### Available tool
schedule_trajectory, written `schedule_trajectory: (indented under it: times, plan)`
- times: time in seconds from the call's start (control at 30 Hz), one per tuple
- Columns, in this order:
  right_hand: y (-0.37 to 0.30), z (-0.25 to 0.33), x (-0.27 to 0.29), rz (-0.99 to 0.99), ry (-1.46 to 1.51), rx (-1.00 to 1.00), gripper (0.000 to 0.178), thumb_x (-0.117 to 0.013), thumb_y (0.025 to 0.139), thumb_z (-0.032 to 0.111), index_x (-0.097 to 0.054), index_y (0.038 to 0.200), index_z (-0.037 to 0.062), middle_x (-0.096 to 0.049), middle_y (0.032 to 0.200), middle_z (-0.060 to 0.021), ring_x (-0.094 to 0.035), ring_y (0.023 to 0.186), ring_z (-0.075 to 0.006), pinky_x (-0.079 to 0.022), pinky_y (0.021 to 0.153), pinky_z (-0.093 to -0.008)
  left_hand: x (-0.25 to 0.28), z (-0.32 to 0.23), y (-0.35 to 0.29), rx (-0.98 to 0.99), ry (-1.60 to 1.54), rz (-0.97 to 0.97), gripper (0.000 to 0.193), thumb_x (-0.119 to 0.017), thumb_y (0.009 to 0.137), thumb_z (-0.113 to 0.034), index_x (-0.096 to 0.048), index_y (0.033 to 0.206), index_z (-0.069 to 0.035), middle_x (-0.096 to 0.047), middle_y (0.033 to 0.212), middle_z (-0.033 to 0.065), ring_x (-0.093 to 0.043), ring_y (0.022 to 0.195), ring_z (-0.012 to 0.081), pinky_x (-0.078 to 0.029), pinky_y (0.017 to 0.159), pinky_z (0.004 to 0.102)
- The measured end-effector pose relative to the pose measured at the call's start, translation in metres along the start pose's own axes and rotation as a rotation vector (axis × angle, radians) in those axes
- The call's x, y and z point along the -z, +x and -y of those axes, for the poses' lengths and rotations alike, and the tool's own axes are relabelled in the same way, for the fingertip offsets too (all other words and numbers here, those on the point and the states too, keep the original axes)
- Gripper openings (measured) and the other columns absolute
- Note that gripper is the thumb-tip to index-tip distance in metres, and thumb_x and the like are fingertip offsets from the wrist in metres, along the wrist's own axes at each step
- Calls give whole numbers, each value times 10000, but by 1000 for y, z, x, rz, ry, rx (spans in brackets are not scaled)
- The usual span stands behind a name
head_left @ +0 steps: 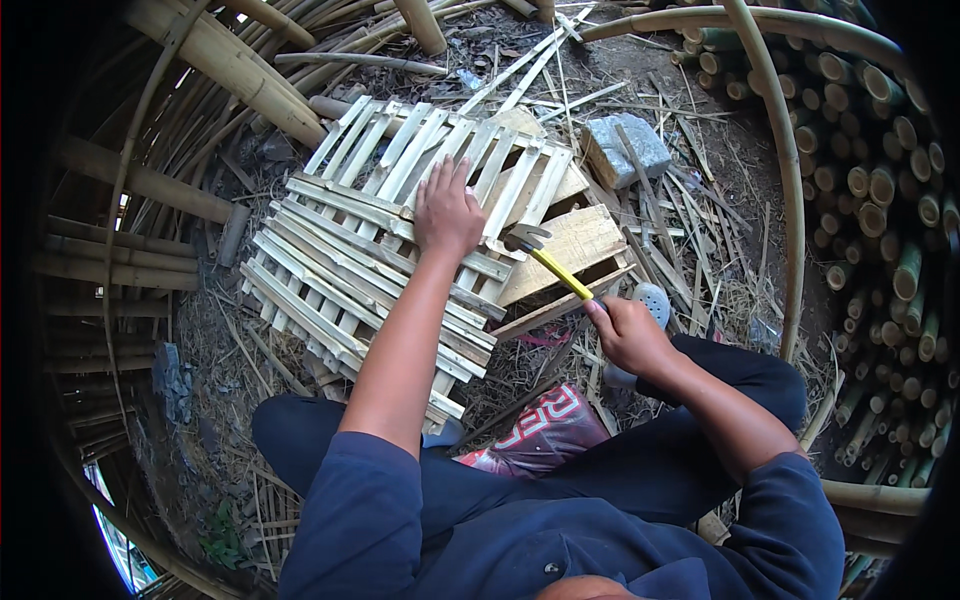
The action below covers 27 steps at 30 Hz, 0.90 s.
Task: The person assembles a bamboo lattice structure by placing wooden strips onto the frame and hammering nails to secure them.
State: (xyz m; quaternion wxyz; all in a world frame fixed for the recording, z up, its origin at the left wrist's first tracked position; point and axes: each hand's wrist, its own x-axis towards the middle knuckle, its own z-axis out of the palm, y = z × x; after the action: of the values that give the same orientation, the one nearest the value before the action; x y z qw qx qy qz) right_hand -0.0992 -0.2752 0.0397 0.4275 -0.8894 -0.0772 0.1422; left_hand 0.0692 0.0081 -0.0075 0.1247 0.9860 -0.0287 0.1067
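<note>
A panel of pale split-bamboo slats (375, 300) lies in front of me, with slats crossing each other in two directions. My left hand (447, 215) rests on its upper middle, fingers stretched out over the slats. My right hand (632, 335) is closed around the yellow handle of a hammer (562, 272). The hammer's metal head is at the right edge of the panel, close to a slat end; I cannot tell whether it touches. Under the panel's right side sits a wooden crate (575, 245) of flat boards, partly covered by the slats.
Beyond the crate lies a grey stone block (625, 150). A light sandal (652, 303) shows beside my right hand. A red and grey printed sack (545, 432) is between my legs. Cut bamboo poles (880, 185) are stacked at right; bamboo posts (235, 75) stand at left.
</note>
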Motion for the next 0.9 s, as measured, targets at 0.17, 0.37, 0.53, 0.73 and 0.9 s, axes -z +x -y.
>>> schedule_trajectory:
  times: [0.17, 0.37, 0.53, 0.73, 0.9]
  plan:
    - [1, 4, 0, 14, 45, -45, 494, -540, 1096, 322, -574, 783, -60, -572, 633, -268, -571, 608, -483, -443, 605, -537, 0, 3, 0, -1, 4, -14, 559, -443, 1007, -223, -469, 1561, -158, -392, 1664, 114, -336, 1551, 282, -228, 1286, 462]
    - [0, -1, -3, 4, -49, -1, 480, -543, 1096, 305, -558, 771, -48, -549, 604, -245, -543, 552, -449, -429, 558, -510, -2, 1, 0, 13, 14, -7, 553, -466, 1009, -237, -477, 1558, -173, -384, 1669, 92, -334, 1551, 264, -217, 1293, 446]
    - [-4, 10, -3, -98, 53, 70, 496, -546, 1093, 324, -568, 770, -51, -562, 613, -259, -563, 569, -483, -441, 573, -534, 1, 0, -1, 30, -4, 5, 549, -465, 1011, -242, -478, 1556, -170, -383, 1670, 91, -331, 1553, 266, -214, 1293, 448]
    - [0, -2, -11, -57, -65, -14, 516, -545, 1094, 331, -564, 746, -49, -564, 606, -272, -576, 586, -493, -445, 573, -537, 0, 1, -2, 19, 11, -19, 549, -461, 1015, -240, -474, 1561, -175, -387, 1669, 89, -333, 1552, 261, -220, 1289, 453]
    - [-3, -4, -11, -73, -13, -29, 516, -543, 1095, 336, -563, 749, -47, -564, 612, -273, -577, 590, -491, -438, 572, -545, 1, -2, -1, 29, 25, -5, 550, -467, 1012, -234, -473, 1561, -185, -387, 1668, 83, -333, 1551, 257, -218, 1288, 449]
